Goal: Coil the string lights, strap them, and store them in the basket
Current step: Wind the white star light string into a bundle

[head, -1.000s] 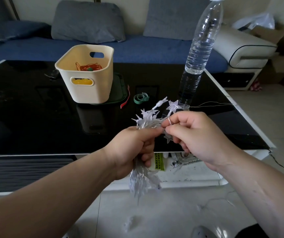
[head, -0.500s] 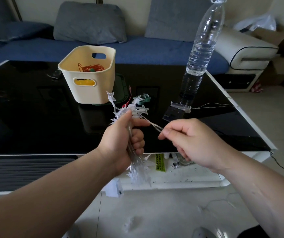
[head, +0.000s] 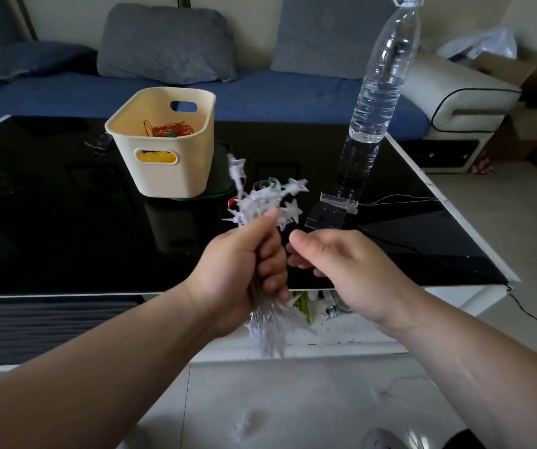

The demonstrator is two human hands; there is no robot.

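My left hand (head: 244, 270) grips a bundle of white star-shaped string lights (head: 260, 202) in its fist, above the table's near edge. Stars stick out above the fist and hang below it. My right hand (head: 338, 270) is just right of the left hand, thumb and curled fingers close to the bundle. No wire shows between its fingertips. The cream basket (head: 163, 179) stands on the black table (head: 50, 222) to the far left of the hands, with orange wire and a yellow thing inside. A green strap roll (head: 262, 184) lies behind the lights.
A tall water bottle (head: 377, 92) stands on the table to the right. In front of it lies a clear plastic piece (head: 338, 202) with thin wire trailing right. A blue sofa (head: 276, 98) runs behind the table. A black cable (head: 520, 306) hangs off the right corner.
The left hand turned the bundle upright and swung it left, then eased back. The right hand drew away to the right with a strand, then closed back in on the left fist.
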